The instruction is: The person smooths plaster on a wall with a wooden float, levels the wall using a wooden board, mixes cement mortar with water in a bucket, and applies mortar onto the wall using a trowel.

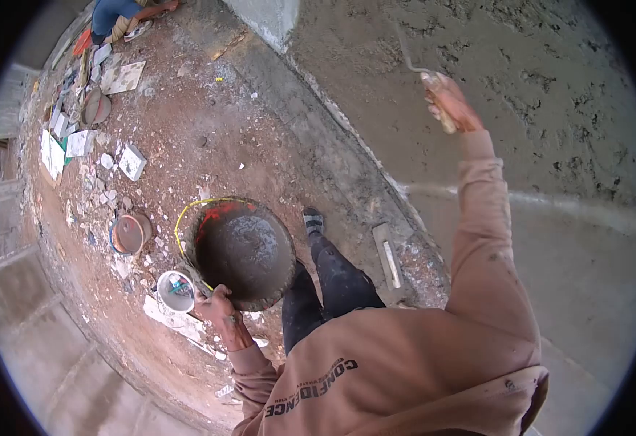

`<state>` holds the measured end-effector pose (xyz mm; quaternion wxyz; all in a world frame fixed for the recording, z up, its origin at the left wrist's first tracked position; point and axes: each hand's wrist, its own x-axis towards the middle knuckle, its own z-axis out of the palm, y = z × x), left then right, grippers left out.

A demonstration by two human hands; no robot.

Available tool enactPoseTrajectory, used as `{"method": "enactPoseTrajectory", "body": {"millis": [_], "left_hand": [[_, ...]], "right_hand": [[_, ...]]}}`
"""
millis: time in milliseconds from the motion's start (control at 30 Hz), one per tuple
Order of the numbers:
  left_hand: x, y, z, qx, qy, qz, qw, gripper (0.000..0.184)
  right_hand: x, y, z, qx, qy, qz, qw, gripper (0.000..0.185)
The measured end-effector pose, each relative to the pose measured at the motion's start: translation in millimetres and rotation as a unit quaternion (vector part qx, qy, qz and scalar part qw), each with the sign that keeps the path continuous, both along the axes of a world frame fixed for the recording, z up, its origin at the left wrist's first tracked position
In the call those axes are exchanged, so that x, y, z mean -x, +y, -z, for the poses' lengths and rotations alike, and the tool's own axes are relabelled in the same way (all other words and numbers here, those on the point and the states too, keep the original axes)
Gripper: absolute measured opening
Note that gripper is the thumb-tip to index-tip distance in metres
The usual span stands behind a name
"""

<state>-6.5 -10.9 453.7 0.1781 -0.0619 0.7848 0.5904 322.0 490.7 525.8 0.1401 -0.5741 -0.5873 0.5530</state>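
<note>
My left hand (217, 308) is closed on the near rim of a round, dark bucket (292, 251). Wet grey mortar (249, 240) fills much of the bucket, and orange marks and a yellow edge show along its rim. Up at the wall, my right hand (457, 105) wraps around the handle of a trowel (446, 120). The trowel's thin metal neck runs up from the grip; its blade is seen edge-on against the wall and hard to make out. Around it the wall (543, 94) carries rough wet plaster with pits, while its lower part is smoother.
By my foot lies a plastering float (388, 256). Left of the mortar bucket stand a small white bucket (176, 291) and a reddish bucket (130, 234). Broken tiles (132, 162) and rubble litter the dirt floor. A person (118, 18) crouches at the far upper left.
</note>
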Motion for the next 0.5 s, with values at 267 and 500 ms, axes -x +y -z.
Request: {"method": "enactPoseTrajectory", "body": {"millis": [267, 500], "left_hand": [[15.4, -26.1, 24.0, -0.119, 0.07, 0.116, 0.984, 0.07], [-3.3, -25.8, -60.8, -0.111, 0.059, 0.226, 0.966, 0.075]], "right_hand": [[65.6, -220.3, -70.7, -0.236, -0.231, -0.41, 0.851, 0.049], [143.3, -380.8, 103.4, -0.271, -0.13, -0.545, 0.783, 0.026]]}}
